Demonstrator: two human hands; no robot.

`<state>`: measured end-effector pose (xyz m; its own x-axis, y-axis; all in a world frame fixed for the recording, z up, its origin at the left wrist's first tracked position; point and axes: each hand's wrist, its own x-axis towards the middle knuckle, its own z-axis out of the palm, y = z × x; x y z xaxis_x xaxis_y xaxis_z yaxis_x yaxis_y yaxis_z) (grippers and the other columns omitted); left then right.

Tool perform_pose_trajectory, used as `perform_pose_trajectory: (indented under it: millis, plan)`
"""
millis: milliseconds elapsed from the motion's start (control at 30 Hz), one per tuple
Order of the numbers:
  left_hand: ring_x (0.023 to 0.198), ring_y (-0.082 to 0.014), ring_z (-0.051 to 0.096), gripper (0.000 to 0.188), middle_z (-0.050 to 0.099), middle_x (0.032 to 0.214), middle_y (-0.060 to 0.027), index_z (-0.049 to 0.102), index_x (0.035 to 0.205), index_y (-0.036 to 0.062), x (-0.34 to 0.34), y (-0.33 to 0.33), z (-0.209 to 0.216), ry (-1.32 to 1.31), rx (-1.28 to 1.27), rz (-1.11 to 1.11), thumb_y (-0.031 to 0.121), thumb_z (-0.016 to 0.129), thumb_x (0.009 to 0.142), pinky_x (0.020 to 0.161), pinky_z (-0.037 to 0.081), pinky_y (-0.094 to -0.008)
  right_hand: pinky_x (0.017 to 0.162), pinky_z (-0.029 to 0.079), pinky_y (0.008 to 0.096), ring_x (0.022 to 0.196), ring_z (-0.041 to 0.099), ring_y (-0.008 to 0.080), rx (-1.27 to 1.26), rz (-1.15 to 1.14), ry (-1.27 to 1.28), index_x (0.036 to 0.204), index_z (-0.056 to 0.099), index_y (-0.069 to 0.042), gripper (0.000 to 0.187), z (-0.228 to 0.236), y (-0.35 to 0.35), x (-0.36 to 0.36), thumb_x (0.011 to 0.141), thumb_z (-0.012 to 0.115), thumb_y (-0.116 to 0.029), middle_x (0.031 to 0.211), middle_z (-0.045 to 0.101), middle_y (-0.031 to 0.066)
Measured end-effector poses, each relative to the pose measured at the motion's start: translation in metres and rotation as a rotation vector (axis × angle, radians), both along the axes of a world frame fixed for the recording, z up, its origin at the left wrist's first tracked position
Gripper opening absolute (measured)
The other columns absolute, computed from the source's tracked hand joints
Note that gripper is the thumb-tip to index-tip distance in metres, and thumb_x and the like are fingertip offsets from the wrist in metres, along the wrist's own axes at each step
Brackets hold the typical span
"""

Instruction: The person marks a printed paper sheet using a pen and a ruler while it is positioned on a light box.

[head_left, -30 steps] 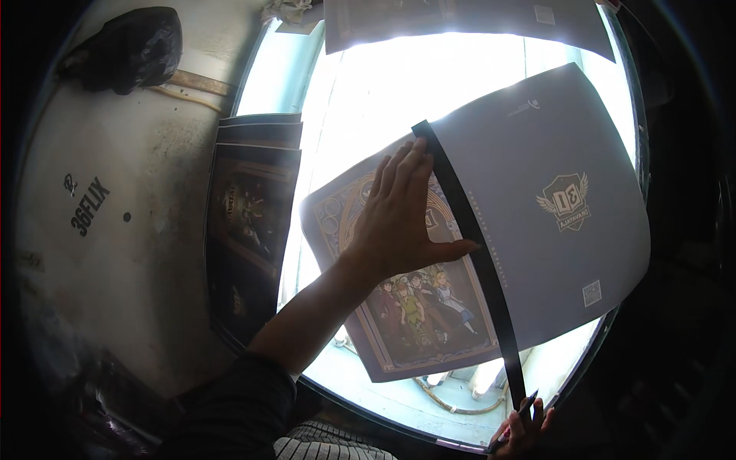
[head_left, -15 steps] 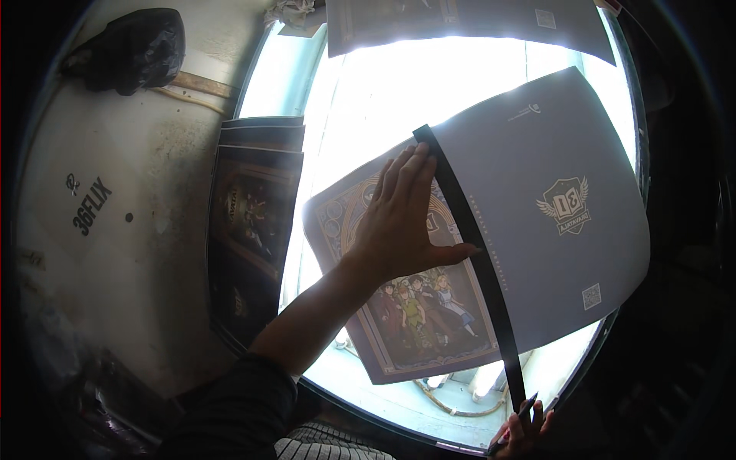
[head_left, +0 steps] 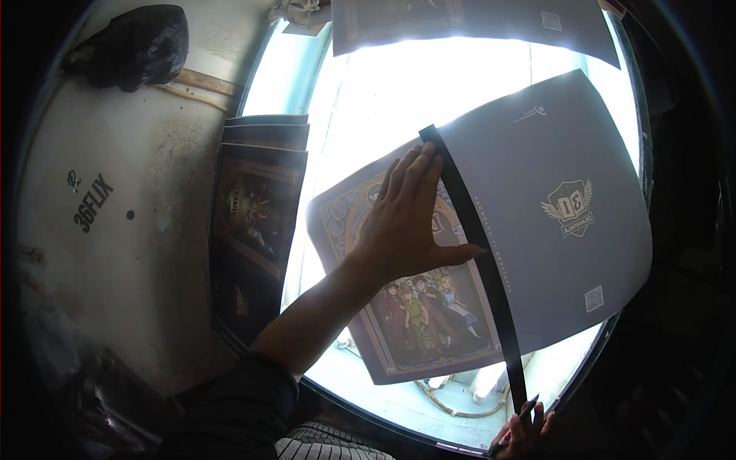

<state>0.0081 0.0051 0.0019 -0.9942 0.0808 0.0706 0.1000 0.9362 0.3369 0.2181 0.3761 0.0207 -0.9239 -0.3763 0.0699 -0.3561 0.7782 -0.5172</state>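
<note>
A large printed cover sheet point(head_left: 529, 161) lies tilted on a brightly lit glass table point(head_left: 429, 77). Its left half carries an illustrated panel with cartoon figures; the right half is plain with a winged crest. A long, narrow black strip point(head_left: 503, 314) runs across the sheet near the middle and past its lower edge. My left hand point(head_left: 402, 218) lies flat on the panel, fingertips and thumb against the strip, fingers stretched out. At the bottom right, my right hand point(head_left: 527, 435) is closed around a slim dark-tipped, pen-like tool point(head_left: 530, 405), beside the strip's lower end. Whether it also grips the strip is unclear.
Dark printed covers point(head_left: 257, 215) lie stacked on the left edge of the glass. Another printed sheet point(head_left: 475, 23) lies along the far edge. A black plastic bag point(head_left: 138, 46) sits at the far left on a pale stained surface point(head_left: 146, 261). Tubes and a cable show beneath the glass.
The whole view has shifted slightly, moving things a little to the right. Both hands, the strip and the sheet keep the same places relative to each other.
</note>
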Motion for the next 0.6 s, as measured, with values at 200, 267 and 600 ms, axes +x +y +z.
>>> perform_pose_trajectory:
  millis: [200, 267, 600]
  plan:
    - [0.142, -0.0479, 0.022, 0.124, 0.027, 0.149, -0.0282, 0.023, 0.147, -0.0020, 0.003, -0.006, -0.003, 0.047, -0.007, -0.020, 0.070, 0.078, 0.062, 0.114, 0.023, -0.0617, 0.113, 0.030, 0.0593, 0.127, 0.054, 0.0327, 0.132, 0.094, -0.022, 0.130, 0.055, -0.008, 0.036, -0.009, 0.010, 0.013, 0.103, 0.040, -0.027, 0.133, 0.059, 0.0179]
    - [0.141, -0.0483, 0.023, 0.123, 0.028, 0.148, -0.0285, 0.024, 0.146, -0.0022, -0.001, -0.001, -0.007, 0.053, 0.005, -0.039, 0.070, 0.078, 0.063, 0.114, 0.024, -0.0618, 0.112, 0.028, 0.0621, 0.128, 0.053, 0.0357, 0.115, 0.064, 0.023, 0.125, 0.052, -0.011, 0.027, -0.027, 0.018, 0.017, 0.098, 0.046, -0.013, 0.123, 0.063, 0.0181]
    - [0.141, -0.0414, 0.027, 0.118, 0.028, 0.152, -0.0219, 0.022, 0.151, 0.0068, -0.004, 0.013, 0.005, -0.002, 0.022, -0.090, 0.050, 0.087, 0.062, 0.115, 0.026, -0.0556, 0.114, 0.020, 0.0578, 0.132, 0.051, 0.0265, -0.020, -0.086, -0.131, 0.126, 0.055, -0.028, 0.031, -0.015, 0.008, 0.012, 0.097, 0.055, -0.018, 0.124, 0.066, 0.0043]
